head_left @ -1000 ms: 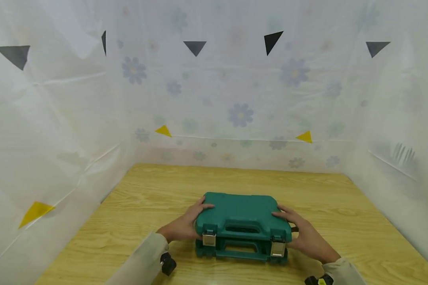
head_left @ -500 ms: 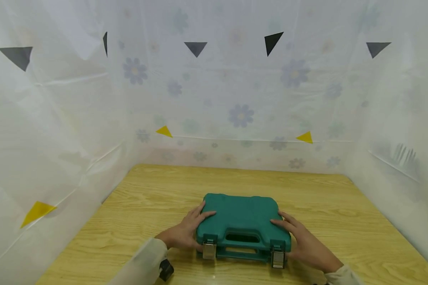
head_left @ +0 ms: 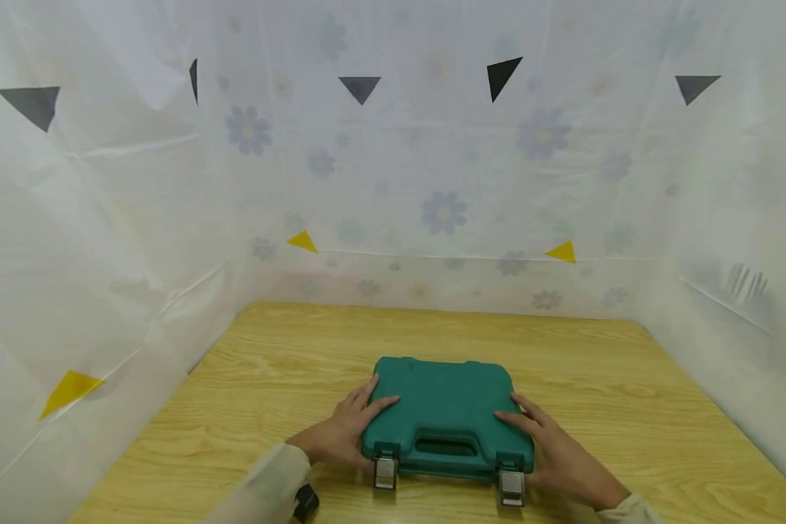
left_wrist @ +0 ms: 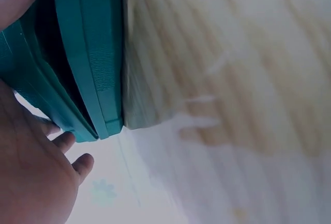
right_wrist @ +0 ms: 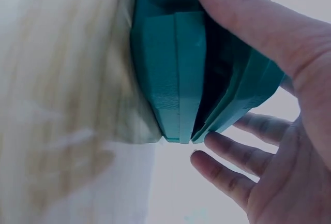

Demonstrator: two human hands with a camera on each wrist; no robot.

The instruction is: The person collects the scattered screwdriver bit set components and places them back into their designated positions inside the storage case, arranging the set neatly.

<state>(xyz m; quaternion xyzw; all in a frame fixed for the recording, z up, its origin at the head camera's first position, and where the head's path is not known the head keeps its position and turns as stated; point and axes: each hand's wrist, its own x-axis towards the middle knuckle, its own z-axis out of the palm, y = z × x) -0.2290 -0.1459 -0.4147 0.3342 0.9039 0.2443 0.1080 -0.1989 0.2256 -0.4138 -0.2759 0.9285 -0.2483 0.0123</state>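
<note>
A green plastic tool case [head_left: 442, 407] lies flat on the table, handle side towards me. Its lid is slightly raised: in the left wrist view the case [left_wrist: 85, 53] shows a dark wedge between lid and base, narrowing at the far end. Two metal latches [head_left: 385, 473] hang off the front edge. My left hand [head_left: 340, 434] holds the lid's left side, thumb at the front corner and index finger on top. On the right side my right hand [head_left: 566, 458] grips the lid likewise; in the right wrist view its thumb overlaps the case [right_wrist: 170, 63]. The inside is hidden.
The wood-grain table [head_left: 288, 349] runs back to a pale, flower-printed sheet [head_left: 393, 167]. Similar sheeting hangs on both sides, with black and yellow triangles stuck on it. A black wrist device [head_left: 306, 502] shows at my left cuff.
The lid has come down towards the base, so the gap at the front has narrowed. Both hands have moved down slightly with it, and the latches now hang lower.
</note>
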